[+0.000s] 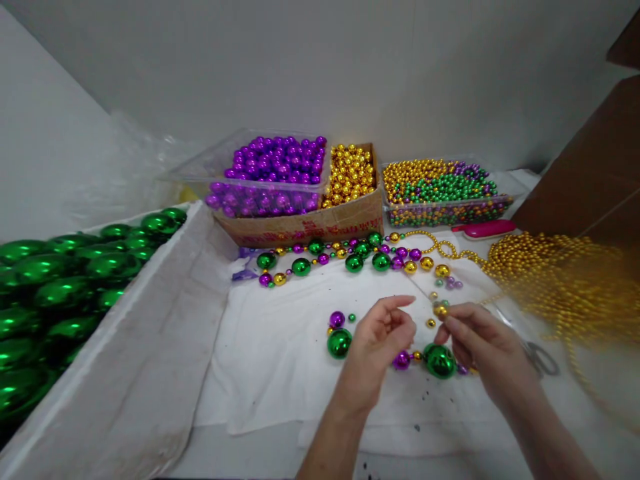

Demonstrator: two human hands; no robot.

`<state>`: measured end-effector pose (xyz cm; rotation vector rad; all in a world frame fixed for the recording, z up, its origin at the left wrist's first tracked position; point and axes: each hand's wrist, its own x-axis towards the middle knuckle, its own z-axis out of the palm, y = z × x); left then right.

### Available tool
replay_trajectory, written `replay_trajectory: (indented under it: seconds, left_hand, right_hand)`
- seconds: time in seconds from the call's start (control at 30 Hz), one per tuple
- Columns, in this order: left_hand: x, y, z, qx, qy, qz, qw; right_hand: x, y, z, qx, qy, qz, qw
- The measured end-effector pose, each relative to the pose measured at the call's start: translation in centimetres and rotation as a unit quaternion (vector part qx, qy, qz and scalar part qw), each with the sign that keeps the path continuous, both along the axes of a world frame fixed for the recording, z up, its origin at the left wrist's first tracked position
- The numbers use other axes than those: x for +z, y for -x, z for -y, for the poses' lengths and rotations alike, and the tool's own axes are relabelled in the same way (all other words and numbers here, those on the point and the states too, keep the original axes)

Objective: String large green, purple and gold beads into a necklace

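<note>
My right hand (483, 340) pinches a shiny gold bead (441, 309) between thumb and fingertips. To its left is my left hand (383, 340), index finger stretched toward the bead, thumb apart from it and the other fingers curled; I see nothing held in it. Beneath both hands runs a row of beads, with a large green bead (440, 361) by my right hand, a purple bead (401, 361) between the hands and another large green bead (339, 343) left of my left hand. Small loose beads (431, 323) lie just beyond my fingers on the white cloth (270, 353).
Behind stand a clear tub of purple beads (280, 163), a cardboard box (310, 227) with gold beads and a tray of mixed beads (445, 187). Finished-looking bead strands (301, 267) lie before them. Green ornaments (65, 287) fill a left-hand box; gold bead chain (545, 267) and scissors (543, 359) lie right.
</note>
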<state>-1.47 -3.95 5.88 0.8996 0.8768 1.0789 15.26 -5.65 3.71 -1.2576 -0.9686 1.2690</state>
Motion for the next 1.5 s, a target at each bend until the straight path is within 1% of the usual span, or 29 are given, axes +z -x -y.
replay_trajectory:
  seconds: [0.07,0.13,0.2,0.27,0.4,0.47,0.57,0.67,0.83,1.0,1.17,1.27,1.33,1.4,1.5]
  left_hand:
    - [-0.5,-1.3,-0.6,-0.012,-0.018,0.011,1.000]
    - [-1.0,-2.6,-1.2,-0.006,-0.046,0.006,0.999]
    - [-1.4,-3.4,-1.8,0.012,-0.073,-0.011,0.997]
    - [-1.5,-3.8,-2.2,0.024,-0.095,-0.029,0.995]
    - [-1.7,-4.0,-2.4,0.051,-0.141,-0.080,0.985]
    - [-1.8,-4.0,-2.4,0.058,-0.158,-0.079,0.983]
    - [-2.0,-4.1,-2.6,0.053,-0.168,-0.059,0.983]
    - [-2.1,-4.3,-2.7,0.056,-0.173,-0.067,0.981]
    - [-1.6,-5.0,-2.5,0.081,-0.187,-0.080,0.976]
    - [-1.1,-5.6,-2.1,0.078,-0.185,-0.071,0.977]
    - [-1.7,-5.3,-1.9,0.078,-0.176,-0.093,0.977]
    - [-2.0,-5.2,-2.0,0.072,-0.147,-0.072,0.984]
    - [-2.0,-5.2,-2.1,0.072,-0.142,-0.058,0.986]
    - [-1.9,-5.2,-2.2,0.081,-0.162,-0.071,0.981]
    - [-1.7,-5.1,-2.3,0.102,-0.211,-0.120,0.965]
  right_hand:
    - [0.2,0.3,-0.3,0.031,-0.022,0.092,0.995]
    - [0.5,0.3,-0.6,0.036,-0.057,0.168,0.983]
    - [0.8,-0.1,-1.1,0.032,-0.083,0.213,0.973]
    - [0.9,-0.6,-1.4,0.036,-0.093,0.231,0.968]
    - [0.7,-1.1,-1.8,0.037,-0.095,0.241,0.965]
    - [0.3,-1.1,-1.8,0.034,-0.081,0.234,0.968]
    - [-0.1,-1.1,-1.7,0.040,-0.065,0.225,0.971]
    - [-0.1,-1.0,-1.6,0.052,-0.066,0.232,0.969]
    - [0.1,-1.2,-1.4,0.044,-0.063,0.240,0.968]
    - [-0.4,-1.9,-0.9,0.028,-0.068,0.244,0.967]
    - [-0.7,-2.0,-0.3,0.060,-0.054,0.209,0.975]
    - [-0.7,-1.6,-0.2,0.081,-0.045,0.160,0.983]
    - [-0.7,-1.3,-0.3,0.079,-0.042,0.152,0.984]
    - [-0.7,-1.0,-0.6,0.059,-0.058,0.194,0.978]
    - [-0.9,-0.7,-1.3,0.012,-0.113,0.291,0.950]
